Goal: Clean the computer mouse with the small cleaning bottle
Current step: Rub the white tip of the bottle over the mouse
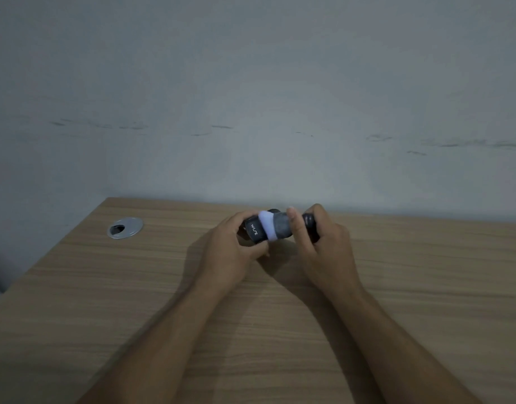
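- The black computer mouse with white lettering (254, 229) is held just above the light wood-grain desk (105, 301), near its far edge by the grey wall (251, 83), between both hands.
- The left hand (232, 246) is closed around the lettered end of the mouse, fingers wrapped from the side and below.
- The right hand (318, 243) is closed on a small dark cleaning bottle (308, 220), whose grey head and pale band (275, 225) are pressed against the mouse body.
- The step in hand is judged to be rubbing the bottle's cleaning end over the shell.
- It would be done well by keeping the mouse firmly braced in the left hand, light even strokes being drawn across the surface, and the mouse being turned so seams and buttons are reached.
- Much of the mouse is hidden by fingers; its cleanliness cannot be told.
- A round silver cable grommet (125, 227) is set in the desk, well apart to the left.
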A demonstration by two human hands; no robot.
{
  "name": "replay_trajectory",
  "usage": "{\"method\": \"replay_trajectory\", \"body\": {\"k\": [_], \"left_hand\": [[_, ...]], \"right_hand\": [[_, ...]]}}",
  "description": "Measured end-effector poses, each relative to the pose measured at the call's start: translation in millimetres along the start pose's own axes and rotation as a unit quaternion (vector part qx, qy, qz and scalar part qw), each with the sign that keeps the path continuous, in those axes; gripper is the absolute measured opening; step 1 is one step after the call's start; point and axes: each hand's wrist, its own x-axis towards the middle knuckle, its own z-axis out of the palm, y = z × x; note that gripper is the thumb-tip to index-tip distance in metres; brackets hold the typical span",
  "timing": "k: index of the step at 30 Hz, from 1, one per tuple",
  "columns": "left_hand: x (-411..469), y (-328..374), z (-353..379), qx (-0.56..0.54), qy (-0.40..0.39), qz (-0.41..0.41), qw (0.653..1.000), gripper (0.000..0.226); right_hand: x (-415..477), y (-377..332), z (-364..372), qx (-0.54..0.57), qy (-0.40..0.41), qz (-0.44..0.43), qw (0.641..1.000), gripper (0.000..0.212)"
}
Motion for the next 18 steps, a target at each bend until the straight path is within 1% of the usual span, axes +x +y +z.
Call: {"method": "replay_trajectory", "body": {"k": [2,7,10,12,15,16,18], "left_hand": [[-1,-1,-1,-0.009,0.001,-0.010,1.000,0.052],[-2,-1,-3,-0.066,-0.001,-0.031,0.997,0.051],[-4,2,-3,-0.067,-0.016,-0.031,0.997,0.048],[-3,0,-3,-0.057,-0.019,-0.027,0.998,0.049],[0,-4,-2,-0.050,-0.020,-0.024,0.998,0.053],[0,-4,-2,-0.053,-0.025,-0.023,0.998,0.055],[2,-5,-2,-0.069,-0.030,-0.022,0.997,0.058]], "right_hand": [[1,0,3,-0.014,-0.003,-0.002,1.000,0.049],[6,21,-3,-0.075,0.016,0.089,0.993,0.049],[7,21,-9,-0.034,0.052,0.125,0.990,0.051],[8,15,-9,-0.003,0.065,0.099,0.993,0.051],[5,10,-5,-0.013,0.035,0.042,0.998,0.049],[4,12,-3,-0.020,0.023,0.039,0.999,0.049],[5,19,-3,-0.040,0.015,0.059,0.997,0.050]]}}
